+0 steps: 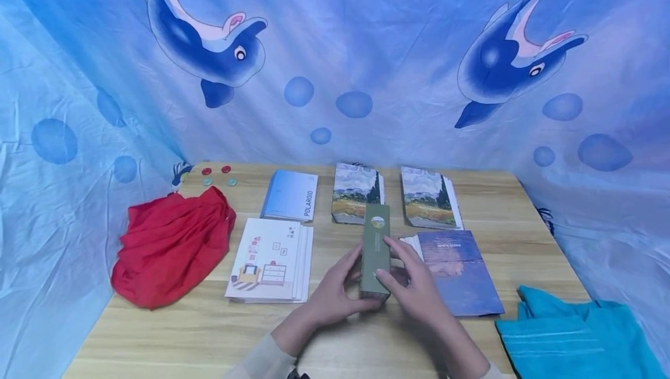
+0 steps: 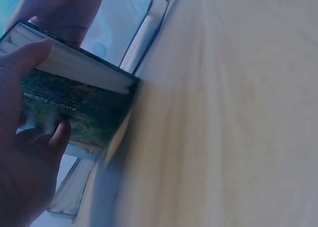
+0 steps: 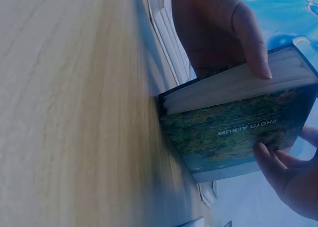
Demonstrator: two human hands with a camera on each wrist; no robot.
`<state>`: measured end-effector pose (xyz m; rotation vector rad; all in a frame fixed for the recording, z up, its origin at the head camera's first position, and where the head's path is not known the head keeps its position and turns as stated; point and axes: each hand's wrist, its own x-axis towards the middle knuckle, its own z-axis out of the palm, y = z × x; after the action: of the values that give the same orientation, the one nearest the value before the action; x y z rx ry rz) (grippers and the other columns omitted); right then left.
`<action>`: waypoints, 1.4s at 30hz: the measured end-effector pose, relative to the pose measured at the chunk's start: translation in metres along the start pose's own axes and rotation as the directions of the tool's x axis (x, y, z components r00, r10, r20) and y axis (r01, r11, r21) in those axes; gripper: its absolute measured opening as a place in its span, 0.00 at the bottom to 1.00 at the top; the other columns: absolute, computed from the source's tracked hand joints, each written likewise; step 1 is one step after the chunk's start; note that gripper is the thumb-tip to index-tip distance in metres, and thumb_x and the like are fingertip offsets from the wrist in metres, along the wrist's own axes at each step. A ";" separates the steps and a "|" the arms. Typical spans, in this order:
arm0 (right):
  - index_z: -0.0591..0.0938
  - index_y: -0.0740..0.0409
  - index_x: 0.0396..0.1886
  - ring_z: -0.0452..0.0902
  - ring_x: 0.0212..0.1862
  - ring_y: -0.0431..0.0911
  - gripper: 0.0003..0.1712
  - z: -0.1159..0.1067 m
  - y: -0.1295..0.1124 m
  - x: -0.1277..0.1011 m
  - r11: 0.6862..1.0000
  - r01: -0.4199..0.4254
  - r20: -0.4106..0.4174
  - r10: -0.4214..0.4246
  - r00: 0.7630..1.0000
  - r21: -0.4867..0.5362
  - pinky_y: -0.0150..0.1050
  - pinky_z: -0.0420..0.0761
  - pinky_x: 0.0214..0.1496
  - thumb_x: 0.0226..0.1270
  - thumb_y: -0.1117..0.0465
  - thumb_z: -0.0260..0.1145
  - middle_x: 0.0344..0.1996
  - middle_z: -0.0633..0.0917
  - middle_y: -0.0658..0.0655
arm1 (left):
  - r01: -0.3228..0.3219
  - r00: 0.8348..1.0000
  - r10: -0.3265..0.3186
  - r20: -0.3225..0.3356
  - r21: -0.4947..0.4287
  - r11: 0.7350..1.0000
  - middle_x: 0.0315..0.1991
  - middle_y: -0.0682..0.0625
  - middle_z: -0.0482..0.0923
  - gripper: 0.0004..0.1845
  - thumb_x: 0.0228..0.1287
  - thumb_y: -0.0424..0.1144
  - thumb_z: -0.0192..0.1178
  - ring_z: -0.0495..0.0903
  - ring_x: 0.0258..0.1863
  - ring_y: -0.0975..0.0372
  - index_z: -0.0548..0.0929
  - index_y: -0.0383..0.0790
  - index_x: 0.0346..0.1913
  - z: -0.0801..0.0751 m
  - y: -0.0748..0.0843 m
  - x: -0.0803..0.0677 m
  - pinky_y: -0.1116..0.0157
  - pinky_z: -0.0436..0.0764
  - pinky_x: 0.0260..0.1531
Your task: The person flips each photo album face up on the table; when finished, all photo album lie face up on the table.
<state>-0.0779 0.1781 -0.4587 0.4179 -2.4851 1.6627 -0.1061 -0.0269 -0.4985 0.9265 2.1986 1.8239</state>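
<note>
A thick photo album (image 1: pixel 376 254) with a dark green spine stands on its edge between my hands, spine up. My left hand (image 1: pixel 331 295) grips it from the left; the left wrist view shows that thumb on the white page edges and fingers by the leafy cover (image 2: pixel 74 100). From the right, my right hand (image 1: pixel 421 292) holds it with the thumb on the spine, and its fingers touch the cover lettered PHOTO ALBUM (image 3: pixel 238 130). Whether the lower edge rests fully on the table is unclear.
Around it on the wooden table (image 1: pixel 366 344) lie a white illustrated album (image 1: pixel 267 260), a blue POLAROID album (image 1: pixel 290 196), two landscape albums (image 1: pixel 356 190) and a purple-blue album (image 1: pixel 463 274). Red cloth (image 1: pixel 175 245) lies left, teal cloth (image 1: pixel 581 332) right. Small red and green discs (image 1: pixel 226 169) sit back left.
</note>
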 end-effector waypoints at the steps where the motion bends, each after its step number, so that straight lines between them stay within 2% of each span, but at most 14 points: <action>1: 0.63 0.48 0.79 0.75 0.64 0.56 0.40 0.001 0.000 0.000 1.000 -0.009 0.009 0.009 1.000 0.012 0.47 0.82 0.60 0.71 0.56 0.68 0.71 0.70 0.57 | -0.004 1.000 0.004 -0.004 0.012 1.000 0.78 0.55 0.58 0.60 0.51 0.46 0.80 0.65 0.73 0.58 0.50 0.59 0.81 -0.002 0.001 -0.001 0.61 0.70 0.68; 5: 0.59 0.46 0.80 0.74 0.65 0.57 0.42 0.005 0.002 0.000 0.998 -0.036 0.039 0.034 0.999 0.048 0.50 0.81 0.61 0.71 0.56 0.67 0.72 0.69 0.57 | -0.019 1.000 0.020 -0.010 0.046 0.999 0.78 0.52 0.56 0.62 0.50 0.44 0.80 0.68 0.71 0.56 0.47 0.57 0.82 -0.008 0.006 -0.003 0.58 0.70 0.69; 11: 0.59 0.50 0.80 0.73 0.66 0.62 0.41 0.008 0.006 0.000 0.995 -0.065 0.129 0.055 0.990 0.072 0.51 0.82 0.60 0.72 0.55 0.66 0.72 0.69 0.60 | -0.009 0.999 0.016 -0.032 0.204 0.979 0.81 0.51 0.48 0.65 0.49 0.50 0.80 0.61 0.75 0.53 0.46 0.54 0.83 -0.021 0.013 -0.008 0.50 0.65 0.71; 14: 0.59 0.50 0.80 0.73 0.66 0.63 0.45 0.009 0.009 0.000 0.995 -0.088 0.191 0.077 0.979 0.052 0.53 0.81 0.60 0.68 0.53 0.71 0.72 0.68 0.61 | 0.002 0.999 0.009 -0.046 0.242 0.970 0.82 0.51 0.43 0.63 0.48 0.52 0.80 0.58 0.76 0.51 0.49 0.53 0.82 -0.027 0.014 -0.011 0.46 0.64 0.71; 17: 0.61 0.48 0.79 0.71 0.68 0.60 0.54 0.012 0.012 0.000 0.995 -0.089 0.227 0.098 0.969 -0.047 0.57 0.76 0.65 0.58 0.47 0.78 0.73 0.68 0.58 | 0.008 0.998 0.006 -0.059 0.246 0.969 0.83 0.51 0.40 0.62 0.48 0.52 0.80 0.55 0.77 0.49 0.51 0.52 0.82 -0.032 0.014 -0.014 0.43 0.63 0.70; 20: 0.60 0.45 0.80 0.66 0.72 0.56 0.62 0.014 0.015 0.001 0.982 -0.084 0.239 0.123 0.963 -0.170 0.60 0.67 0.71 0.47 0.42 0.83 0.75 0.67 0.55 | 0.012 0.998 0.004 -0.066 0.241 0.970 0.83 0.52 0.39 0.62 0.49 0.51 0.80 0.53 0.78 0.48 0.51 0.50 0.82 -0.035 0.014 -0.015 0.43 0.61 0.71; 23: 0.58 0.43 0.81 0.61 0.74 0.57 0.66 0.016 0.018 0.001 0.972 -0.078 0.248 0.134 0.960 -0.223 0.62 0.62 0.73 0.43 0.43 0.84 0.76 0.65 0.55 | 0.029 0.997 -0.012 -0.073 0.230 0.973 0.83 0.54 0.37 0.63 0.48 0.52 0.80 0.52 0.78 0.49 0.50 0.50 0.82 -0.037 0.013 -0.017 0.44 0.60 0.72; 25: 0.56 0.42 0.82 0.60 0.75 0.58 0.68 0.016 0.020 0.002 0.970 -0.075 0.257 0.135 0.957 -0.230 0.62 0.61 0.74 0.42 0.45 0.85 0.77 0.64 0.55 | 0.046 0.996 -0.029 -0.083 0.218 0.975 0.83 0.56 0.38 0.64 0.47 0.52 0.81 0.51 0.78 0.50 0.50 0.49 0.82 -0.038 0.012 -0.018 0.44 0.59 0.72; 29: 0.54 0.48 0.83 0.60 0.75 0.60 0.71 0.017 0.023 0.001 0.968 -0.091 0.255 0.152 0.955 -0.236 0.62 0.61 0.74 0.42 0.45 0.85 0.77 0.63 0.60 | 0.061 0.995 -0.041 -0.096 0.209 0.976 0.82 0.55 0.39 0.64 0.45 0.52 0.82 0.51 0.78 0.49 0.52 0.48 0.82 -0.041 0.009 -0.021 0.43 0.59 0.72; 33: 0.48 0.56 0.83 0.66 0.71 0.63 0.75 0.017 0.025 0.002 0.971 -0.148 0.260 0.194 0.946 -0.186 0.59 0.66 0.72 0.42 0.47 0.86 0.76 0.62 0.66 | 0.073 0.994 -0.054 -0.099 0.204 0.976 0.83 0.52 0.40 0.64 0.44 0.53 0.81 0.51 0.78 0.50 0.53 0.47 0.82 -0.043 0.006 -0.023 0.45 0.60 0.72; 36: 0.46 0.55 0.83 0.69 0.70 0.62 0.77 0.016 0.027 0.003 0.971 -0.174 0.265 0.214 0.940 -0.166 0.57 0.67 0.71 0.41 0.48 0.86 0.76 0.62 0.66 | 0.090 0.993 -0.073 -0.098 0.172 0.981 0.83 0.51 0.40 0.64 0.44 0.50 0.82 0.54 0.78 0.52 0.52 0.46 0.82 -0.044 0.004 -0.024 0.50 0.61 0.72; 42: 0.47 0.47 0.84 0.64 0.73 0.59 0.81 0.015 0.027 0.005 0.959 -0.182 0.235 0.233 0.944 -0.218 0.59 0.62 0.74 0.33 0.45 0.88 0.76 0.64 0.60 | 0.119 0.991 -0.113 -0.073 0.096 0.988 0.82 0.49 0.43 0.64 0.43 0.38 0.83 0.55 0.77 0.53 0.51 0.42 0.81 -0.045 -0.001 -0.026 0.60 0.64 0.71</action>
<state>-0.0896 0.1731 -0.4868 0.3815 -2.9447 1.4958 -0.1065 -0.0787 -0.4949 0.7464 2.3508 1.7311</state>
